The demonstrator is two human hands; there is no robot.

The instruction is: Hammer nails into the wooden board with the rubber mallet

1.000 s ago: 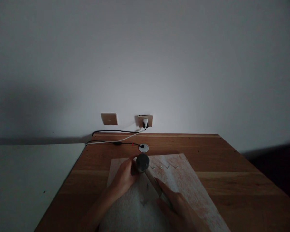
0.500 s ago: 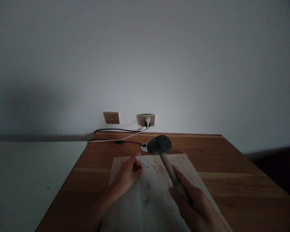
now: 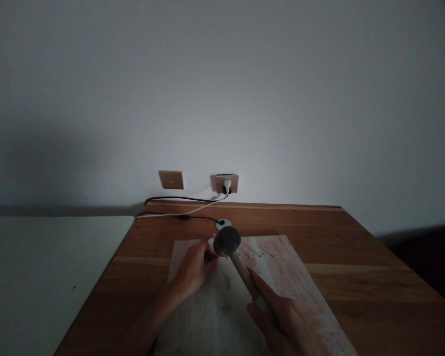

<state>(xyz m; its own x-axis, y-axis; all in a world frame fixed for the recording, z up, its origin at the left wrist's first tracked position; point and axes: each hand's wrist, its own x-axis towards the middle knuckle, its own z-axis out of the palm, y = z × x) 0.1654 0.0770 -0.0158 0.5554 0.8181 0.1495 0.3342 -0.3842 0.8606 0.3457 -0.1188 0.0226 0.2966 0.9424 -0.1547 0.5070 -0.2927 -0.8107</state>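
My right hand (image 3: 282,324) grips the wooden handle of a mallet (image 3: 227,241). The dark round head is down at the far left part of a pale board (image 3: 282,277) lying on the wooden table (image 3: 356,267). My left hand (image 3: 195,267) rests on the board with its fingertips pinched right beside the mallet head; what they hold is too small to see. A row of small nails (image 3: 257,254) stands in the board just right of the head, and one more nail (image 3: 229,283) sits nearer me.
Black and white cables (image 3: 178,213) run along the table's back edge to a wall socket (image 3: 226,183). A blank wall plate (image 3: 171,179) is left of it. A round grommet (image 3: 221,223) sits behind the board. A white surface (image 3: 40,277) adjoins the table on the left.
The mallet head went up and to the right half a second ago, and has now come back down beside my left fingertips. My left hand stayed in place.
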